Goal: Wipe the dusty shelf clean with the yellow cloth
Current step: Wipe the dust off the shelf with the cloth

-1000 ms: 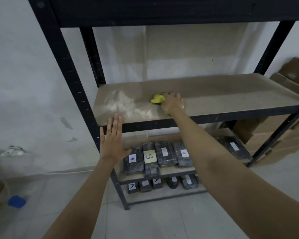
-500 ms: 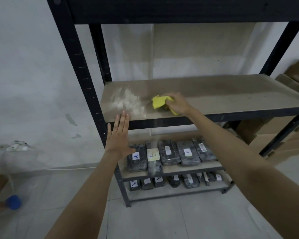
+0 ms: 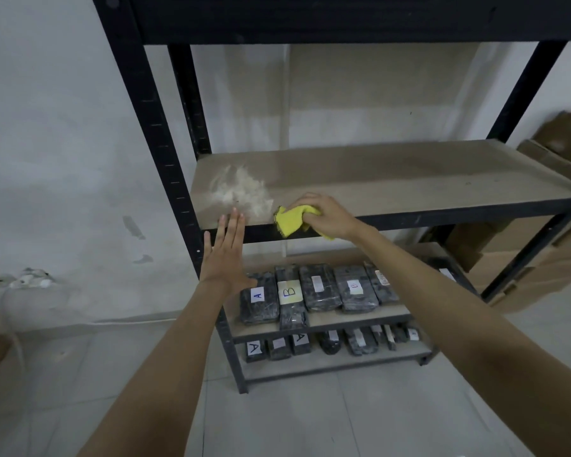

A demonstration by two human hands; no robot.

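Note:
A brown shelf board point(image 3: 393, 179) sits in a black metal rack at chest height. A patch of white dust point(image 3: 241, 192) lies on its left part. My right hand point(image 3: 327, 216) grips the yellow cloth point(image 3: 290, 221) at the board's front edge, just right of the dust; part of the cloth hangs over the edge. My left hand point(image 3: 226, 255) is held flat with fingers straight, in front of and just below the shelf edge, under the dust patch, holding nothing.
Black rack uprights point(image 3: 152, 127) stand at the left and right point(image 3: 521, 94). Lower shelves hold several dark wrapped packs with lettered labels point(image 3: 290, 291). Cardboard boxes point(image 3: 541, 258) are stacked at the right. A white cable and socket point(image 3: 30, 282) are on the left wall.
My right hand has dragged the cloth from the middle of the board forward to its front edge, and the cloth now hangs over it. The left hand stays below the edge.

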